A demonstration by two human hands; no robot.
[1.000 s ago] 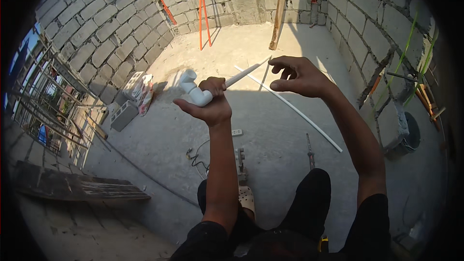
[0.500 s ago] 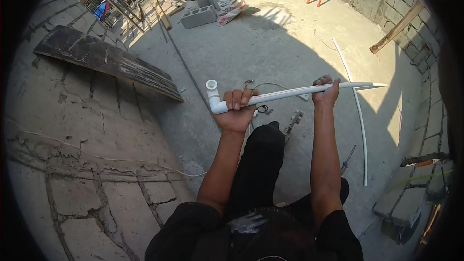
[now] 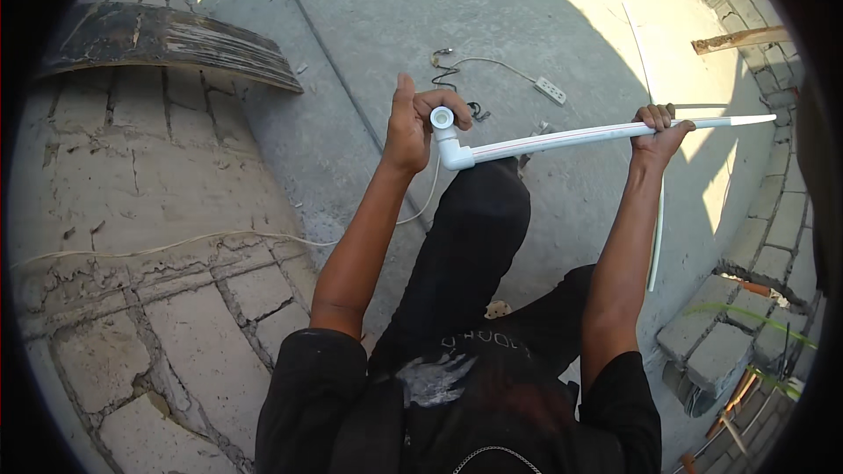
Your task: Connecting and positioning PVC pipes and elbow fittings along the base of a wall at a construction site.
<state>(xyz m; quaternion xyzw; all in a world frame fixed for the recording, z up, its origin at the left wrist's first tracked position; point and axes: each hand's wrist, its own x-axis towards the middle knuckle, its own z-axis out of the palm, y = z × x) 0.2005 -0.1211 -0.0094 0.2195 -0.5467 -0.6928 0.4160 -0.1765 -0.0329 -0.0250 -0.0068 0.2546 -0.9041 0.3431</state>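
Power strip (image 3: 550, 90) beyond pipe (image 3: 562, 138); knee (image 3: 485, 197) beneath (perhaps touching).

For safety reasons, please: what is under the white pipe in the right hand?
Under the white pipe: the trousered knee, concrete floor, a second pipe and an unclear object. The covered strip, and any knee contact, cannot be seen.

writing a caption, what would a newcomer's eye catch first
The long white pipe lies right of centre, the right hand closed around it and its elbow fitting by the left hand. Next come the weathered board at upper left and the white power strip on the floor.
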